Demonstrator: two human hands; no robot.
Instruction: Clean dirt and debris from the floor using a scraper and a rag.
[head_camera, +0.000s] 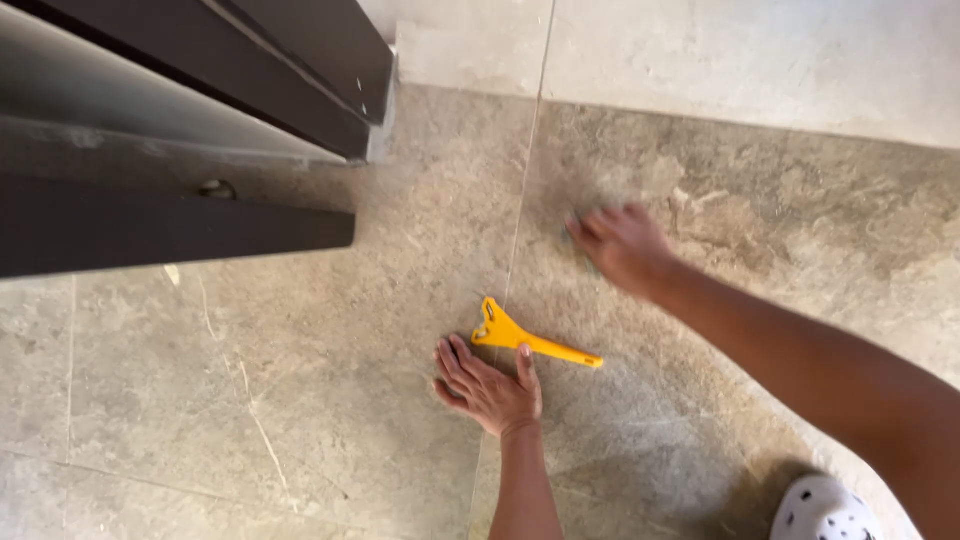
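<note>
On floor tile (300, 380) — yellow scraper (530, 340), blade upper-left, handle lower-right.

On the tiled floor (300, 400) there are two hands, the left (488, 385) and the right (622, 245), one yellow scraper (525, 338), one white perforated shoe (822, 510) and two dark door frame bars (170, 225).

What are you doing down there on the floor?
A person is down low over a grey stone-tile floor. The left hand lies flat on the tile, its thumb beside a yellow plastic scraper resting on the floor. The right hand reaches further out and presses on the tile; it is blurred, so whatever is under it cannot be made out. A dark door frame stands at the left.
</note>
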